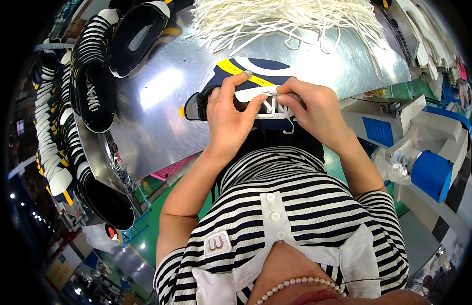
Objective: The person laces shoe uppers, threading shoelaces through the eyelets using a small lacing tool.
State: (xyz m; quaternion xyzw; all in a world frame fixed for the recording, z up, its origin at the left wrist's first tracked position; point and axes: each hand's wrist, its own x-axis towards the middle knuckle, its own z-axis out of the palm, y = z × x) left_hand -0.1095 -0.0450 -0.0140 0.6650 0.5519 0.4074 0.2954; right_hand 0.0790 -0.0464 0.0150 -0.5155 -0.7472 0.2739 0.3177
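Note:
On the metal table before me lies a navy shoe upper (210, 79) with a yellow stripe and white trim, its grey-lined opening toward the left. My left hand (228, 119) is closed on it, fingers over the opening and thumb by the white tongue (251, 93). A grey band or cover wraps the tip of a left finger. My right hand (313, 108) pinches a white shoelace at the lacing rows, fingertips against the tongue. Some white lace (272, 108) runs across the eyelets, and a loose end hangs at the near side. The exact pinch point is partly hidden by fingers.
A big pile of white laces (292, 20) covers the table's far side. Stacked navy, black and white shoe uppers (93, 91) stand along the left edge. At the right is a grey machine with a blue panel (431, 175). More white strips (424, 35) hang at far right.

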